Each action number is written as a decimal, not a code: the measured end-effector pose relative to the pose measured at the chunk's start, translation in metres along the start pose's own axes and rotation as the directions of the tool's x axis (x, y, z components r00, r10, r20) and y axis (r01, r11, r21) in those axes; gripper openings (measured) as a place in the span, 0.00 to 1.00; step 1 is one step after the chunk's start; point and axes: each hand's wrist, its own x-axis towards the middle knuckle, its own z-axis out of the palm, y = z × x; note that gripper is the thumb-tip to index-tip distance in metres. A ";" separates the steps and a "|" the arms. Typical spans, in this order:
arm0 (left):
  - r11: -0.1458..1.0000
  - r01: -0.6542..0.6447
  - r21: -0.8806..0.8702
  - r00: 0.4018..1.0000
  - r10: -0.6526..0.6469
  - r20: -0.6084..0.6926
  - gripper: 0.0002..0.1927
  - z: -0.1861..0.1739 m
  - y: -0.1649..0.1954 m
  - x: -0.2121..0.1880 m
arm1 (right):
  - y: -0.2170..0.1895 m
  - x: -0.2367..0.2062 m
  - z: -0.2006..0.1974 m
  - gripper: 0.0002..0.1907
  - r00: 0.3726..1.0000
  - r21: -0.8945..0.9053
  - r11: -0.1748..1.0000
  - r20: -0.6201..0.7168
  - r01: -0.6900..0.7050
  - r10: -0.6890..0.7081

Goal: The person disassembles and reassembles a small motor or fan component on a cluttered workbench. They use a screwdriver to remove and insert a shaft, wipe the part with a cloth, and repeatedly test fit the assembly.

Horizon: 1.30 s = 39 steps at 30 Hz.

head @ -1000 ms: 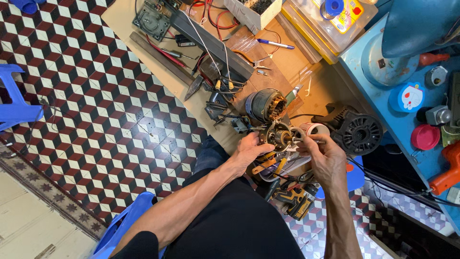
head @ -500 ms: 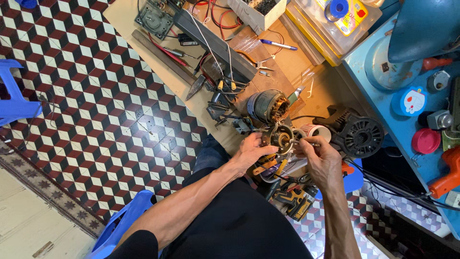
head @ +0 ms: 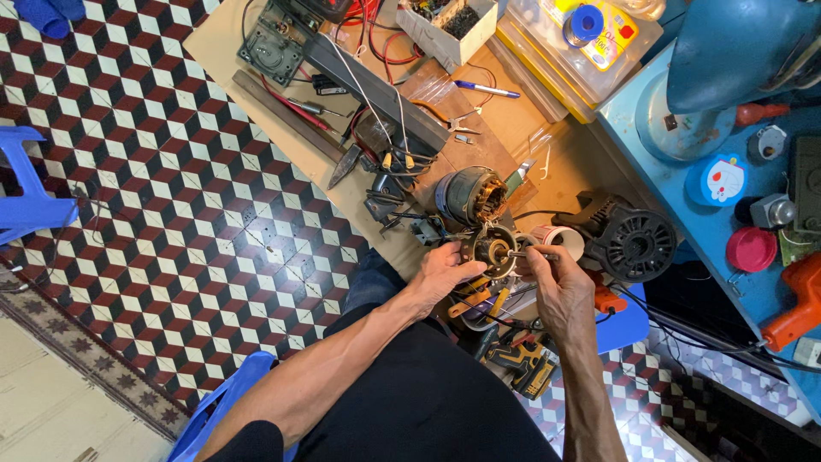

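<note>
While left hand (head: 440,275) grips round motor part (head: 493,249), right hand (head: 560,287) pinches its shaft (head: 528,255), yellow-labelled clear box (head: 581,38) beyond.

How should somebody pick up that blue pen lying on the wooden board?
Probably by the middle of the blue pen's barrel, coming straight down from above. It lies flat on the wooden board, long and thin, so a pinch across its narrow width suits it. Its sides look open, with loose wires and small metal bits a little way off.
</note>
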 end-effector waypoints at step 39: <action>0.998 -0.001 -0.063 0.999 0.005 0.051 0.25 0.003 0.004 -0.003 | -0.004 0.000 -0.005 0.13 0.999 0.054 0.998 -0.047 0.017 -0.014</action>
